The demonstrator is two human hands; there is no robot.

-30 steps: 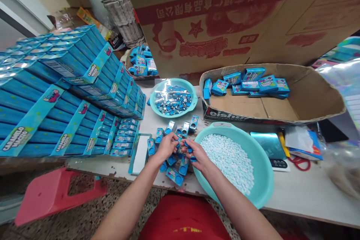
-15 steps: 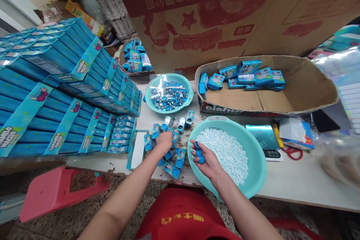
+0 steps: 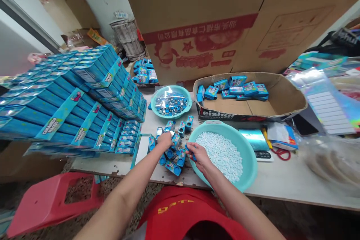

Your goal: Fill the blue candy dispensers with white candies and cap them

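My left hand (image 3: 164, 140) rests closed on one of several small blue tins (image 3: 172, 155) clustered on the table in front of me. My right hand (image 3: 197, 155) hovers at the left rim of the large teal basin (image 3: 250, 165) of white candy tablets (image 3: 222, 154), fingers pinched around small blue caps (image 3: 193, 156). Three open tins (image 3: 181, 126) stand upright just beyond my left hand.
A smaller teal bowl (image 3: 171, 103) of metal and blue parts sits further back. A low cardboard tray (image 3: 284, 101) holds finished blue tins. Stacked blue display boxes (image 3: 73, 105) fill the left. A scale (image 3: 257, 142), scissors and papers lie right. A red stool (image 3: 47, 198) stands below left.
My right hand came back from over the candy basin toward the tins by my left hand. My head tilted up, showing more of the large carton behind.
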